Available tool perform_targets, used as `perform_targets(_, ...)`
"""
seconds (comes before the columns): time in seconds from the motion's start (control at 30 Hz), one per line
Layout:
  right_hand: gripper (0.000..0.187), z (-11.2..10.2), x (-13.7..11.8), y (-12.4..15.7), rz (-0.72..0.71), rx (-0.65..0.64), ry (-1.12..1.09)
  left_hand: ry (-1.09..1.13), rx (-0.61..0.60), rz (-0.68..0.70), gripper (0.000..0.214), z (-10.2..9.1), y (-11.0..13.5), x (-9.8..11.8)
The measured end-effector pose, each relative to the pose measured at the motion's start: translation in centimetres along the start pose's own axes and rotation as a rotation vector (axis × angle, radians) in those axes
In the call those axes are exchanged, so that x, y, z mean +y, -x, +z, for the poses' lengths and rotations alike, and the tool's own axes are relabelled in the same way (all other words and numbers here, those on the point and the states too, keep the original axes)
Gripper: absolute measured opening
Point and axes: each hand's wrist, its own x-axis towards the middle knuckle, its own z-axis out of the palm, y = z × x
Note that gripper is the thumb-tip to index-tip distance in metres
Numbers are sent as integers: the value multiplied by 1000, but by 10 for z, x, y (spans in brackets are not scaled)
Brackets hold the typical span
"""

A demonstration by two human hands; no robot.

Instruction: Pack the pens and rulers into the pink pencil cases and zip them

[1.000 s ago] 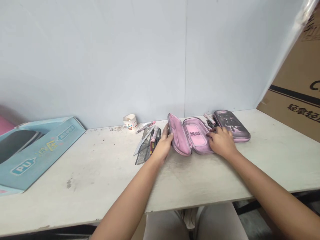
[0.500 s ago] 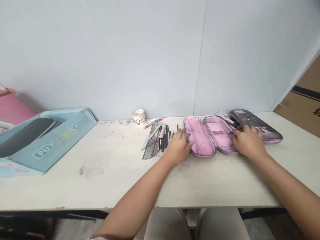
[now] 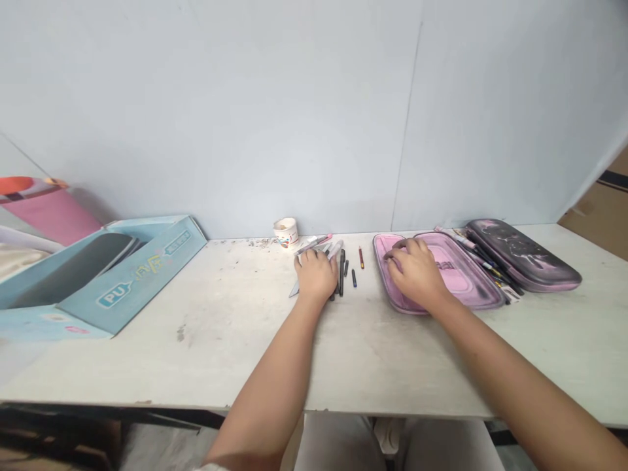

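Right hand at an open pink case, left hand over the pens

The pink case (image 3: 458, 281) lies open and flat on the table (image 3: 235, 366), lining upward, ahead of the person and to the right. The right hand (image 3: 416, 273) is over its left half, fingers bent and loosely together; whether they press or pinch the lining, I cannot tell. A light, flat touch there seems enough to steady the case without tipping it or crushing the elastic loops (image 3: 445, 266).

The left hand (image 3: 316, 273) covers the pile of stationery, knuckles up, fingers slightly spread and bent; the tips are hidden, so whether they pinch anything cannot be told. Black pens (image 3: 342, 273) show at its edge. Slim, round barrels probably roll easily, so closing the fingers across them, a few at a time, should serve better than pushing down on the heap.

Just beyond, towards the case, lie a dark stub (image 3: 354, 279) and a short reddish pencil (image 3: 362, 258); these loose pieces are best not knocked by the wrist.

More pens (image 3: 483, 258) lie between the pink case and a closed dark case (image 3: 524, 252). A paper cup (image 3: 286, 231) stands near the wall behind the pile. Farther left sits a blue box (image 3: 140, 271).
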Motion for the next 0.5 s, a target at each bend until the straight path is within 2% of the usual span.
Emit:
perform_targets(0.07, 28, 4, 0, 0, 10, 53, -107, 161, 14, 26, 42, -11, -3, 5)
perform_targets(0.13, 32, 7, 1, 0, 38, 125, -289, 380, -31, 59, 44, -21, -4, 11)
perform_targets(0.2, 39, 10, 4, 0, 93, 174, -546, 622, -144, 88, 46, -29, -1, 20)
perform_targets(0.3, 42, 11, 8, 0, 188, 153, -936, 893, -355, 168, 47, -32, 7, 33)
perform_targets(0.4, 37, 9, 11, 2, 232, 127, -1116, 947, -502, 243, 41, -29, 14, 41)
perform_targets(0.5, 32, 4, 10, 4, 205, 150, -1127, 941, -541, 249, 32, -25, 17, 41)
